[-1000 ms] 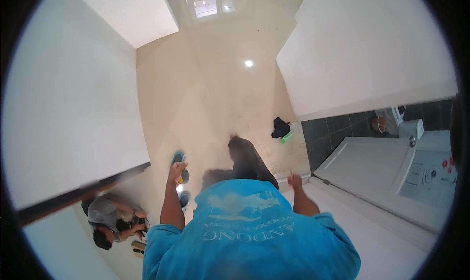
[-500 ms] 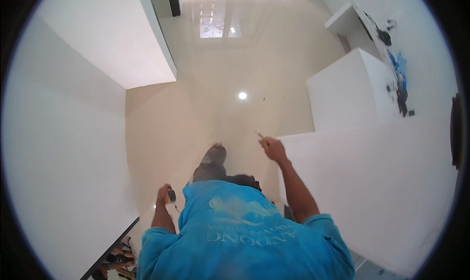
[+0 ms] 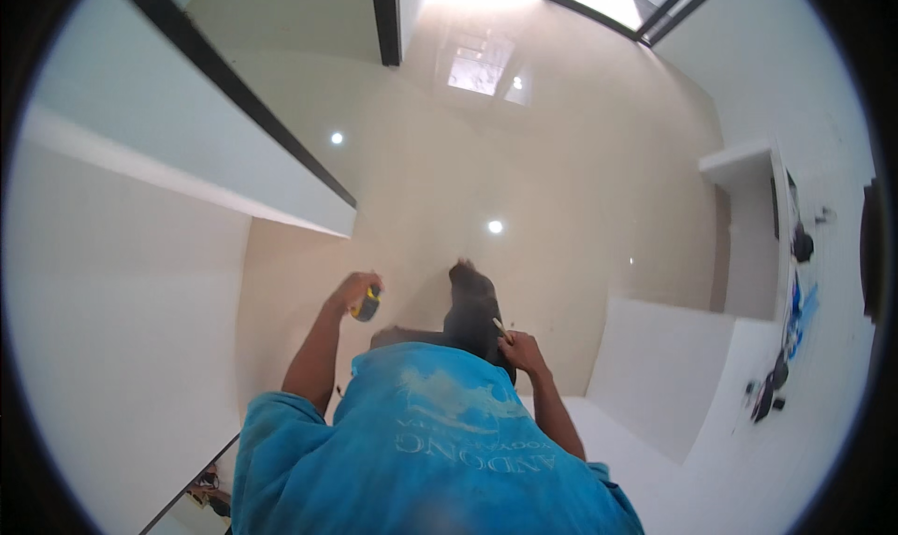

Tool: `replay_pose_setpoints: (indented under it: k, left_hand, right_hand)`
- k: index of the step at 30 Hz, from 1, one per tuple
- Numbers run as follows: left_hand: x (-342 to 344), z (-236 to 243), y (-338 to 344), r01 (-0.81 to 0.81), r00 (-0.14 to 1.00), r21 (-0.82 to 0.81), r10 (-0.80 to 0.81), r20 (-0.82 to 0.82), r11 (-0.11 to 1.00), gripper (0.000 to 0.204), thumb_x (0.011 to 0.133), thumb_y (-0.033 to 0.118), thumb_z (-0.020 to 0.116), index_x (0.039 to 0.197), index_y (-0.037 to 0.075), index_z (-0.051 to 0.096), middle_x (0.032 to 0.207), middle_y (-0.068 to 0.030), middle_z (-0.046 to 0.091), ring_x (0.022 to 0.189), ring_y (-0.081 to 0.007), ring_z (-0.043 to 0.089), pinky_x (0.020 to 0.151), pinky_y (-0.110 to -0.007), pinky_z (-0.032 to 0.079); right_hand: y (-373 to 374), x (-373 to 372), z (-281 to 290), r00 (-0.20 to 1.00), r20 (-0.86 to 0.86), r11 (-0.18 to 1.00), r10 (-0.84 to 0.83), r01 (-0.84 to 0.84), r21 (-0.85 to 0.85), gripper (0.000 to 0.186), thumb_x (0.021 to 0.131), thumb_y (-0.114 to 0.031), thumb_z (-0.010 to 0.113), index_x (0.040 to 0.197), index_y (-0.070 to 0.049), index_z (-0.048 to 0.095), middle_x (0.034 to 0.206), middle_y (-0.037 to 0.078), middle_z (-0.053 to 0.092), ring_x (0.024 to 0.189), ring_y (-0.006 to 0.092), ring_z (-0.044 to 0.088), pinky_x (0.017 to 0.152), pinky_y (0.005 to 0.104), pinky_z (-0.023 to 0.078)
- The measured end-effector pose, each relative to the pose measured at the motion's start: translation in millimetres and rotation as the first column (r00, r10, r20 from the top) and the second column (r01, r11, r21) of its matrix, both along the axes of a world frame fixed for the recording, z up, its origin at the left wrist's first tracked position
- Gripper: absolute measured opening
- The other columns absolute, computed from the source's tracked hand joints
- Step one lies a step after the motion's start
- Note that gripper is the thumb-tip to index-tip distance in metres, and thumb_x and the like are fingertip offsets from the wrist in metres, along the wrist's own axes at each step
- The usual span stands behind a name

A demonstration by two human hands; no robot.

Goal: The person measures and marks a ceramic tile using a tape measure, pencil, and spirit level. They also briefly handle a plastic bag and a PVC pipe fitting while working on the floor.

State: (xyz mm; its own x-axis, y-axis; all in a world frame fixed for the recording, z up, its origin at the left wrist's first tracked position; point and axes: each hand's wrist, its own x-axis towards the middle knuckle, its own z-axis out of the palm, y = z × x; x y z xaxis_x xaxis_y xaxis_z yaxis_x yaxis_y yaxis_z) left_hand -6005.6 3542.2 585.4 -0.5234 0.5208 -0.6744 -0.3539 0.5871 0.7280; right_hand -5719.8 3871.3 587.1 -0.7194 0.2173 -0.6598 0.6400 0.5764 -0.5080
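Left of centre, the left hand (image 3: 359, 288) curls around a yellow-black tool (image 3: 369, 305); a loosened grip could drop it. Lower right of centre, the right hand (image 3: 523, 352) clasps a stick (image 3: 501, 327), whose tip might snag the trousers (image 3: 471, 312) mid-stride.

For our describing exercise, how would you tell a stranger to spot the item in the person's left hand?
Start at the big blue shirt at the bottom, then go up and left to the left hand. The compact object held there is yellow and black, unlike the thin, pale stick in the right hand.
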Motion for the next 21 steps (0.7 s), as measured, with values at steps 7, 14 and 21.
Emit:
replay_pose_setpoints:
  k: [7, 14, 21]
  left_hand:
    - [-120, 31, 96, -0.214, 0.95, -0.049, 0.22, 0.223, 0.976, 0.035, 0.089, 0.038, 0.063, 0.081, 0.005, 0.069, 0.078, -0.0022, 0.06, 0.075, -0.0147, 0.056, 0.071, -0.032, 0.045]
    - [-319, -37, 133, -0.178, 0.981, -0.093, 0.184, 0.059, 0.98, 0.036, 0.088, 0.039, 0.065, 0.086, 0.003, 0.071, 0.079, -0.0059, 0.065, 0.08, -0.016, 0.059, 0.076, -0.032, 0.046]
    - [-561, 5, 156, -0.189, 0.974, 0.097, 0.199, -0.107, 0.977, 0.037, 0.085, 0.037, 0.065, 0.09, 0.001, 0.072, 0.081, -0.0105, 0.07, 0.08, -0.0179, 0.064, 0.075, -0.034, 0.049]
  right_hand:
    - [134, -274, -19, 0.771, 0.097, 0.777, 0.629, -0.624, -0.084, 0.044, 0.089, -0.045, 0.058, 0.088, -0.003, 0.072, 0.085, 0.022, 0.07, 0.083, 0.0396, 0.068, 0.076, 0.0476, 0.052]
    - [180, -531, -71, 0.595, 0.254, 0.619, 0.762, -0.785, -0.016, 0.073, 0.084, -0.073, 0.056, 0.097, -0.004, 0.074, 0.099, 0.026, 0.07, 0.101, 0.0429, 0.066, 0.088, 0.0494, 0.052]
    - [159, -815, 13, 0.618, 0.071, 0.608, 0.783, -0.785, 0.119, 0.062, 0.088, -0.063, 0.056, 0.103, -0.005, 0.073, 0.097, 0.026, 0.07, 0.096, 0.0438, 0.067, 0.084, 0.0509, 0.053]
